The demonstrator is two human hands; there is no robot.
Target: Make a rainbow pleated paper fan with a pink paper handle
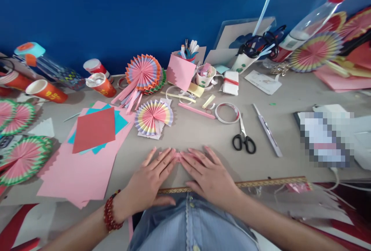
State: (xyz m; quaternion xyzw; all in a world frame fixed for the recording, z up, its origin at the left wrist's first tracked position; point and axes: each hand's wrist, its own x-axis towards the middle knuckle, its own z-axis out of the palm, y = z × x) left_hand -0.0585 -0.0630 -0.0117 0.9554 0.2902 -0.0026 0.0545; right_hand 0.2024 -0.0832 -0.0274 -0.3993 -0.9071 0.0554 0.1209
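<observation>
The extended fingers (pixel 165 165) of both hands press flat and grasp nothing; the left hand (pixel 147 181) and right hand (pixel 211 177) angle inward, tips nearly meeting over a pink paper piece (pixel 177 157). It lies on the bench (pixel 193 137), mostly covered: a narrow pale-pink part shows, its full outline hidden. Toward the body runs the gold-patterned edge trim (pixel 271 181), the left thumb reaching past it. Bare grey surface spreads beyond the fingertips toward a pastel pleated paper fan (pixel 153 116), and rightward to black-handled scissors (pixel 242 130) and a craft knife (pixel 268 133). Leftward, pink sheets (pixel 92 173) reach the front edge.
</observation>
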